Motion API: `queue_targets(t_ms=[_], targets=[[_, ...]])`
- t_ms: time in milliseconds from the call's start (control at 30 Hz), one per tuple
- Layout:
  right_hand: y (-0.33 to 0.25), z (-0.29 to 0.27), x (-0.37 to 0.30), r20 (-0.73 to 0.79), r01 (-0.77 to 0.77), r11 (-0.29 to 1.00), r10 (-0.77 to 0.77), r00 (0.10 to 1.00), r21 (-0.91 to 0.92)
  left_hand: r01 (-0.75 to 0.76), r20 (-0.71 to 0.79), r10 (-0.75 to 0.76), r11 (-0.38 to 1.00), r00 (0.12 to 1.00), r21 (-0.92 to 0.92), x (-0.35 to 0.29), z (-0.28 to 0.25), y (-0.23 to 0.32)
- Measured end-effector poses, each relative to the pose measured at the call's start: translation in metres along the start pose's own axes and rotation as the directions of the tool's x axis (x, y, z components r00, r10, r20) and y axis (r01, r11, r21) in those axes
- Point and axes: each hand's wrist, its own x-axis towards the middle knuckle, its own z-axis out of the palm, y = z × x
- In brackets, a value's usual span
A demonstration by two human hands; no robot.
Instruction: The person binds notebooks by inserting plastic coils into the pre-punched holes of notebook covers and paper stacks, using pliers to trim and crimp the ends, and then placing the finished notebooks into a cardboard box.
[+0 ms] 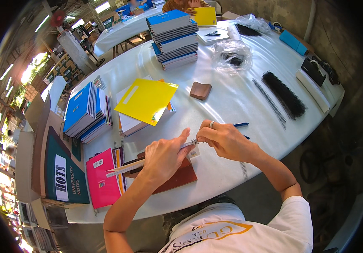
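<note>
My left hand (163, 158) is wrapped round a notebook (125, 168) tilted on edge, its pale page edges showing below the wrist. At the notebook's right end a dark spiral binding coil (194, 142) sticks out, and the fingers of my right hand (228, 139) are pinched on it. How far the coil runs through the holes is hidden by my hands. Under the notebook lies a brown board (182, 177). Just beyond my right hand lies a blue pen (241, 124), and a loose coil (243, 170) lies near the table edge.
Left stand pink notebooks (102, 177), an open carton (61, 168) and blue notebooks (80, 110). Ahead are a yellow cover (147, 101) on a paper pile, a brown block (200, 90) and a tall notebook stack (175, 40). Black coils (283, 95) lie right. Another person (185, 5) sits opposite.
</note>
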Motion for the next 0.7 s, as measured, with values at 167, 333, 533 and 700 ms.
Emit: queue_targets(t_ms=[167, 333, 533, 700], targets=[[-0.01, 0.009, 0.006, -0.082, -0.037, 0.994, 0.045, 0.996, 0.105, 0.031, 0.009, -0.032, 0.999, 0.999, 0.017, -0.002, -0.005, 0.005], [-0.01, 0.012, 0.01, -0.092, 0.057, 0.998, -0.057, 0.994, -0.005, -0.011, -0.019, 0.011, 1.0, 1.0, 0.021, -0.001, -0.002, 0.003], [-0.004, 0.007, 0.014, 0.041, 0.202, 0.965, -0.198, 0.979, -0.169, 0.04, 0.008, -0.04, 0.999, 0.999, 0.013, -0.001, 0.001, 0.004], [-0.004, 0.006, 0.007, -0.031, 0.042, 0.999, -0.042, 0.999, -0.013, -0.044, -0.118, 0.039, 0.998, 0.992, -0.039, -0.003, 0.007, -0.002]])
